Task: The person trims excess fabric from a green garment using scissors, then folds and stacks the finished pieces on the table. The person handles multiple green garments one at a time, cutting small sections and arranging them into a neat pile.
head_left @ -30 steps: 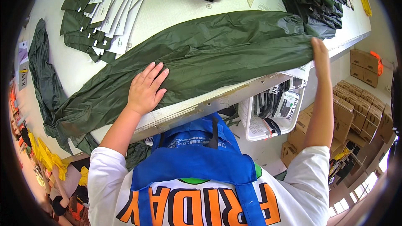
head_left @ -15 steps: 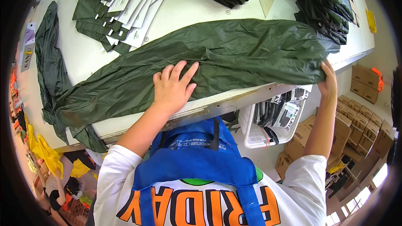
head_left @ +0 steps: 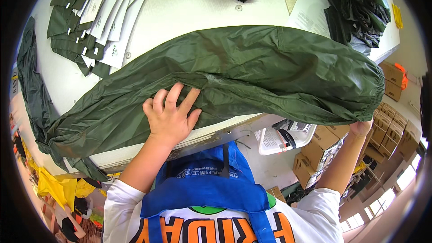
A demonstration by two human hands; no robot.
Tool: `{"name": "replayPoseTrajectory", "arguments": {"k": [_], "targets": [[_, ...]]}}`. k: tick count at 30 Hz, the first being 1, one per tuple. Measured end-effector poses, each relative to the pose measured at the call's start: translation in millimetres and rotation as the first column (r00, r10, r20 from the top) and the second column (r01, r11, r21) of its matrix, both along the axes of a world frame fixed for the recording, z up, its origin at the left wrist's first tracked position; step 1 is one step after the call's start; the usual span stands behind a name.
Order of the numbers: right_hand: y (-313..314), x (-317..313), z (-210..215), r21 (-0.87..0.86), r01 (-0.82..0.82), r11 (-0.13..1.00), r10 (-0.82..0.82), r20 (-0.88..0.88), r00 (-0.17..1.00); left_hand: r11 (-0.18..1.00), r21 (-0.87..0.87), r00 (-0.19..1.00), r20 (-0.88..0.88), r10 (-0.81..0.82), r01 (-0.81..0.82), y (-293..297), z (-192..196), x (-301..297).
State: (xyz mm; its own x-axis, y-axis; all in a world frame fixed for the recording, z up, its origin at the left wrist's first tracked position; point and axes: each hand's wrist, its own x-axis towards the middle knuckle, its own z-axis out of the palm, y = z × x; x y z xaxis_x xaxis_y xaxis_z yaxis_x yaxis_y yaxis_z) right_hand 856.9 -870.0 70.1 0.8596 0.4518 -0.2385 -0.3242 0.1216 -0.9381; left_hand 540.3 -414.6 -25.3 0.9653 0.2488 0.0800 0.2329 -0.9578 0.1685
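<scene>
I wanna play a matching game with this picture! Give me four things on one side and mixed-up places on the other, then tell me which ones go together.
Things:
1. Left hand
2. Right hand
3. White basket
4. Blue apron

Places:
A. Worn over a white shirt
B. At the gathered end of the green cloth
C. Below the table edge, near cardboard boxes
D. On top of the green cloth, near its middle, fingers spread

Right pairs: 1-D, 2-B, 3-C, 4-A
</scene>
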Motion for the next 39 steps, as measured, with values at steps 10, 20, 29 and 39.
{"name": "replayPoseTrajectory", "arguments": {"k": [10,20,29,39], "targets": [[97,17,10,-0.791,0.349,0.502,0.228,0.511,0.829,1.000,0.006,1.000,-0.013,-0.020,0.020,2,5,3],[331,-41,-57,-0.899,0.087,0.429,0.649,0.374,0.662,1.000,-0.002,1.000,-0.001,-0.005,0.005,2,7,5],[347,-34,-58,-0.947,0.195,0.255,0.749,0.321,0.579,1.000,-0.024,1.000,0.005,0.015,-0.015,1,6,5],[322,-11,-61,-0.524,-0.287,0.802,0.324,-0.022,0.946,1.000,-0.014,1.000,0.001,0.008,-0.008,3,6,6]]}}
